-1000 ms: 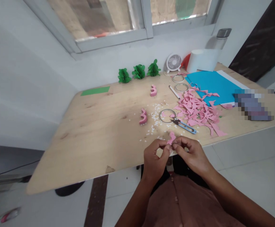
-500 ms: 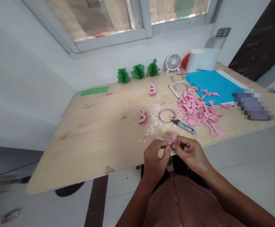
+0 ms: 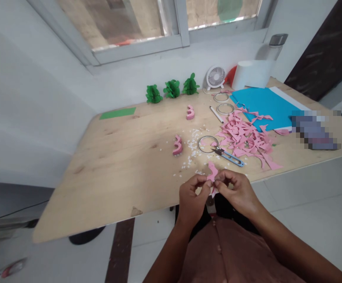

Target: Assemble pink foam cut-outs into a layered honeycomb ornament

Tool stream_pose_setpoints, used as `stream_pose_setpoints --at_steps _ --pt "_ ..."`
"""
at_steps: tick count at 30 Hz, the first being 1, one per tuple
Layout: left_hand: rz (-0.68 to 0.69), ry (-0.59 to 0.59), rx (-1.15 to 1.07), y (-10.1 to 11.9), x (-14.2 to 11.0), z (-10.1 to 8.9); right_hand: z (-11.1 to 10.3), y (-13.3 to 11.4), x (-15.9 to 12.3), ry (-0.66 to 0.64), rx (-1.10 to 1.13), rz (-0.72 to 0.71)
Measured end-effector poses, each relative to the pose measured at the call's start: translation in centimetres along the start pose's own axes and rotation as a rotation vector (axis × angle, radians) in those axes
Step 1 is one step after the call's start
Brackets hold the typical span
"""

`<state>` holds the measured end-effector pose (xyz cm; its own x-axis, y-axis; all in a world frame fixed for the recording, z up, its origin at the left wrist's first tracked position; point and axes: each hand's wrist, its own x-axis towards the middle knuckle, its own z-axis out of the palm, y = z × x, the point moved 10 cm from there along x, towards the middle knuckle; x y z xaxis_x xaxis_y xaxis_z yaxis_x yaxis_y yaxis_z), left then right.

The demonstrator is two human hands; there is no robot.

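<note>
Between both hands, at the table's front edge, is a wavy pink paper cutout [image 3: 212,170]. My left hand [image 3: 194,193] pinches its left side with thumb and fingertips. My right hand [image 3: 236,189] is closed on its right side, fingertips close to those of the left. The lower part of the cutout is partly hidden by my thumbs. Just beyond lie blue thread snips [image 3: 228,156], their blades over the edge of a roll of tape [image 3: 198,146]. Two pink cutout stacks of similar shape, a nearer stack [image 3: 177,145] and a farther stack [image 3: 190,112], rest to the left.
Pink paper scraps [image 3: 247,135] are heaped at right beside blue sheets [image 3: 265,104]. White bits [image 3: 192,147] litter the middle. Green paper trees [image 3: 171,89], a small fan [image 3: 215,77] and a bottle [image 3: 276,46] stand at the back. A marker [image 3: 216,114] lies near two more tape rolls.
The pink cutout has turned between my fingers, showing its broad wavy face and a lower tip beneath my thumbs. Both hands stay in nearly the same place.
</note>
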<state>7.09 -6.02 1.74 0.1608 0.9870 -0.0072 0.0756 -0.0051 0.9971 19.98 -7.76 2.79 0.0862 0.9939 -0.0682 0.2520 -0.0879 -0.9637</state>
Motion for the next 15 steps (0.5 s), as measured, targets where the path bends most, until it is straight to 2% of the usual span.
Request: stream_pose_setpoints --at_steps 8,15 --pt "-0.168 -0.019 -0.247 -0.93 -0.18 0.64 0.16 0.63 0.12 -0.033 0.1 0.029" --pt "-0.216 -0.007 -0.325 -1.0 -0.24 0.81 0.11 0.57 0.06 -0.037 0.154 0.061"
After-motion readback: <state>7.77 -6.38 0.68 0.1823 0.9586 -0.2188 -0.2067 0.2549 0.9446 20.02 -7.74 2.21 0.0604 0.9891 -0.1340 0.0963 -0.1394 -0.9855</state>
